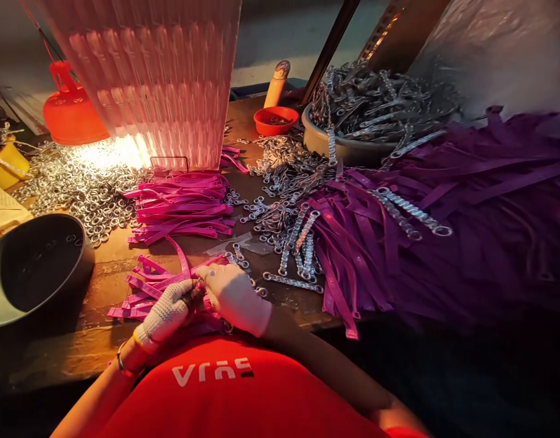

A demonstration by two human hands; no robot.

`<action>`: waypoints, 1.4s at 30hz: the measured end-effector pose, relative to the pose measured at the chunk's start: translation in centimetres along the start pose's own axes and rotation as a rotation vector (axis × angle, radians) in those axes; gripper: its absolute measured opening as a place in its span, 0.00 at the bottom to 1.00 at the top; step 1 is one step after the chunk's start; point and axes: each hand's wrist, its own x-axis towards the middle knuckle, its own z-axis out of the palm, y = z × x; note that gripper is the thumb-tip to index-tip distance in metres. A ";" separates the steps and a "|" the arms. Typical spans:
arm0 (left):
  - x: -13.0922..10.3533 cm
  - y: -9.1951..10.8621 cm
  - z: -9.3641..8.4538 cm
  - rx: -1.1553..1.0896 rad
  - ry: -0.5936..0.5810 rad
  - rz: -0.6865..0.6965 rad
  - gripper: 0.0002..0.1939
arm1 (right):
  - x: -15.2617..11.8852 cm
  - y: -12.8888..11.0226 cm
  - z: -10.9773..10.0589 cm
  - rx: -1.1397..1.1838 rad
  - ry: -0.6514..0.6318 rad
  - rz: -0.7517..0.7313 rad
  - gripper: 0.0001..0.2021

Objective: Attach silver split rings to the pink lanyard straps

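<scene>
Step in hand, in my judgement: two-handed work on a magenta strap (183,260), located between the hands above the loose straps (140,292) on the counter (107,274). My left hand (165,314) has its fingers clenched on it; my right hand (233,293) adjoins, grip hidden, state undeterminable. The next move seemingly calls for steady left pressure.

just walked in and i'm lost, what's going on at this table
A person's gloved left hand and right hand meet near the edge of the table, pinching pink straps; the exact grip is hidden. A strap bundle lies just beyond. Metal rings are heaped to the left by a red lamp, and metal chains fill a basin at back right.
</scene>
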 end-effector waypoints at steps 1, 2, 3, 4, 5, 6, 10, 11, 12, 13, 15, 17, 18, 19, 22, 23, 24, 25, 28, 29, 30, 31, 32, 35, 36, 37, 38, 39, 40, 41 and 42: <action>-0.1 -0.1 -0.1 0.015 0.007 -0.004 0.17 | -0.1 0.0 -0.2 0.041 -0.017 0.010 0.13; -0.3 -0.2 -0.2 0.031 0.022 -0.003 0.19 | -0.1 0.1 -0.4 0.072 -0.047 0.021 0.16; -0.4 -0.2 -0.2 0.054 0.042 0.009 0.20 | -0.1 0.2 -0.6 0.091 -0.088 0.038 0.18; -0.6 -0.2 -0.2 0.088 0.061 0.031 0.20 | 0.0 0.3 -0.7 0.097 -0.137 0.064 0.20; -0.7 -0.2 -0.1 0.137 0.075 0.062 0.19 | 0.1 0.4 -0.7 0.089 -0.187 0.095 0.19; -0.8 -0.1 -0.1 0.197 0.087 0.091 0.18 | 0.2 0.5 -0.6 0.070 -0.226 0.123 0.16; -0.6 -0.2 0.3 0.347 0.098 0.130 0.13 | -0.2 0.3 0.4 -0.034 -0.223 0.065 0.11; -0.5 -0.3 0.3 0.348 0.087 0.138 0.12 | -0.3 0.2 0.7 -0.056 -0.205 0.033 0.12; -0.3 -0.2 0.3 0.348 0.072 0.152 0.11 | -0.5 0.1 1.0 -0.073 -0.194 0.008 0.12; -0.2 -0.1 0.1 0.356 0.051 0.166 0.10 | -0.7 0.0 1.2 -0.083 -0.190 -0.007 0.13; 0.0 0.4 -0.4 0.417 -0.003 0.185 0.09 | -0.9 -0.2 1.4 -0.087 -0.203 -0.029 0.15; -0.1 1.4 -1.6 0.536 -0.029 0.196 0.10 | -1.0 -0.2 1.1 -0.082 -0.209 -0.047 0.15; -0.3 2.0 -2.3 0.591 -0.012 0.206 0.10 | -1.0 -0.1 0.8 -0.082 -0.203 -0.046 0.15; -0.6 2.6 -3.1 0.625 0.040 0.222 0.09 | -1.1 0.1 0.4 -0.083 -0.198 -0.033 0.15; -1.4 4.2 -5.5 0.486 0.320 0.203 0.07 | -0.8 1.9 -1.2 -0.054 -0.235 0.015 0.19; -1.6 4.6 -6.1 0.318 0.396 0.142 0.12 | -0.5 3.0 -1.8 -0.038 -0.255 0.016 0.21; -1.6 4.9 -6.4 0.113 0.450 0.065 0.14 | 0.0 4.3 -2.3 -0.031 -0.254 0.023 0.22; -1.4 5.0 -6.4 -0.085 0.474 -0.017 0.14 | 0.6 5.9 -2.7 -0.039 -0.230 0.043 0.21; 0.1 5.1 -5.1 -0.614 0.493 -0.191 0.15 | 3.3 11.0 -3.2 -0.183 -0.113 0.222 0.14; 0.8 5.1 -4.4 -0.757 0.487 -0.222 0.17 | 4.3 12.7 -3.1 -0.249 -0.110 0.289 0.12; 1.4 5.0 -3.5 -0.886 0.469 -0.244 0.18 | 5.3 14.1 -2.7 -0.278 -0.114 0.318 0.12; 2.0 4.9 -2.7 -1.005 0.424 -0.267 0.19 | 6.1 15.3 -2.3 -0.299 -0.127 0.335 0.13; 2.4 4.7 -2.0 -1.080 0.362 -0.287 0.19 | 6.8 16.2 -1.8 -0.303 -0.138 0.340 0.14; 2.9 4.0 -0.7 -1.056 0.153 -0.311 0.19 | 7.7 17.7 -0.6 -0.290 -0.157 0.342 0.14; 2.7 3.7 -0.5 -1.036 0.107 -0.306 0.19 | 7.7 17.9 -0.4 -0.287 -0.158 0.346 0.14; 2.5 3.5 -0.4 -1.026 0.079 -0.298 0.18 | 7.5 17.8 -0.3 -0.291 -0.158 0.349 0.13; 2.3 3.2 -0.4 -1.021 0.072 -0.285 0.17 | 7.1 17.6 -0.4 -0.292 -0.146 0.348 0.13; 2.1 3.0 -0.4 -1.012 0.081 -0.268 0.16 | 6.7 17.2 -0.5 -0.277 -0.111 0.344 0.12; 1.9 2.8 -0.4 -0.996 0.104 -0.249 0.16 | 6.2 16.4 -0.6 -0.231 -0.060 0.332 0.12; 1.7 2.6 -0.4 -0.973 0.135 -0.225 0.17 | 5.6 15.4 -0.8 -0.145 0.002 0.311 0.12; 1.6 2.4 -0.3 -0.943 0.169 -0.193 0.19 | 5.0 14.2 -1.0 -0.022 0.060 0.280 0.12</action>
